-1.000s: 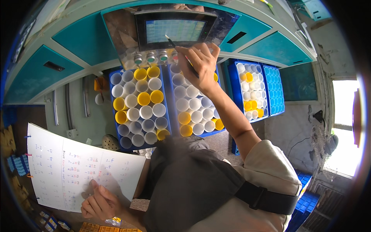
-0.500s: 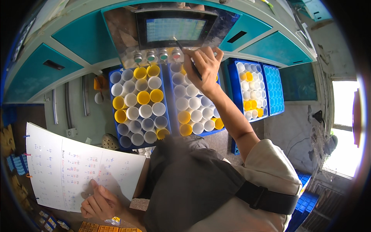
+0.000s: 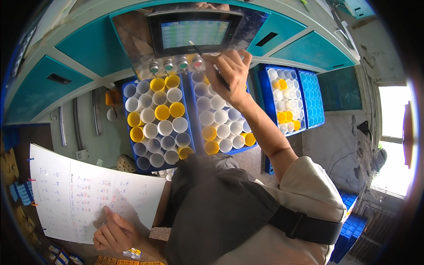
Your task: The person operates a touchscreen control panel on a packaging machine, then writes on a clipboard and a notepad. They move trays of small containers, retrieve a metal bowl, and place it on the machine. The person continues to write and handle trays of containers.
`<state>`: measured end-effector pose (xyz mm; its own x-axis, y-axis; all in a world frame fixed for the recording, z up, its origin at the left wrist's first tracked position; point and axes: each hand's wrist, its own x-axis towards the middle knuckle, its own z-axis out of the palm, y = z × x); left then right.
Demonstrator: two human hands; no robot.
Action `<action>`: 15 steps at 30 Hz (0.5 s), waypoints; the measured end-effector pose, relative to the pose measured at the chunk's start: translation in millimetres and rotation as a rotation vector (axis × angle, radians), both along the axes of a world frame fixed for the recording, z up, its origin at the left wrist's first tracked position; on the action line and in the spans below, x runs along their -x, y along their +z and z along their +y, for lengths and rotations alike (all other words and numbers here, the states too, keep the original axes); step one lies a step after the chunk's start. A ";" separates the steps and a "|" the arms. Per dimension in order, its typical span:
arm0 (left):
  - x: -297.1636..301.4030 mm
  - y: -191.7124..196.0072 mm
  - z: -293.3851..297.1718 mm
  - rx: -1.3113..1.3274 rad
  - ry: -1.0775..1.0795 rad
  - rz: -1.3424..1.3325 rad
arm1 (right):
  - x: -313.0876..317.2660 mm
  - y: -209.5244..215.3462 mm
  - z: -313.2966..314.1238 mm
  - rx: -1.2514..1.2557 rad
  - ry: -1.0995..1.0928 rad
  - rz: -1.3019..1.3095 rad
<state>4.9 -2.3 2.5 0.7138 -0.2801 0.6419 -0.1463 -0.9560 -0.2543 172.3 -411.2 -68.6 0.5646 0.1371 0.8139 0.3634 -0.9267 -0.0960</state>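
In my right hand is a slim dark pen with a pale tip, gripped between closed fingers. Its tip is at the lower part of a lit screen in a black frame; contact cannot be made out. My left hand lies on a large white sheet covered with handwritten columns in blue and red. The index finger stretches out against the writing, the thumb stands apart, and the other fingers curl loosely with nothing in them.
Push buttons sit below the screen on a metal panel. Beneath are blue crates filled with white and yellow tubes. Another blue crate of tubes stands to the right, beside light-blue cups. Teal cabinet panels flank the screen.
The view has shifted slightly, so the screen and panel appear a little farther left. The pen tip sits slightly lower relative to the screen. My left hand keeps its place on the sheet.
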 end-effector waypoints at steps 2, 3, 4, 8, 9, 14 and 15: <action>0.3 0.4 -0.3 0.000 0.006 0.008 | -1.5 -4.3 2.5 0.046 0.026 0.043; 0.9 0.8 -0.6 0.000 0.011 0.017 | -2.9 -6.9 5.4 0.050 0.038 0.065; 1.3 1.4 -0.8 0.000 0.015 0.025 | -3.6 -9.2 8.2 0.057 0.057 0.082; 0.7 3.0 -2.1 -0.006 0.017 0.023 | -6.2 -10.9 11.2 0.021 0.062 0.057; 0.7 3.3 -2.8 -0.005 0.019 0.023 | -4.5 -9.3 9.2 0.016 0.039 0.054; -0.2 4.0 -4.8 0.005 0.005 0.022 | 4.2 2.6 -9.8 -0.040 -0.077 -0.022; 0.3 4.3 -4.8 0.003 0.010 0.030 | 4.1 4.2 -12.4 -0.028 -0.113 -0.052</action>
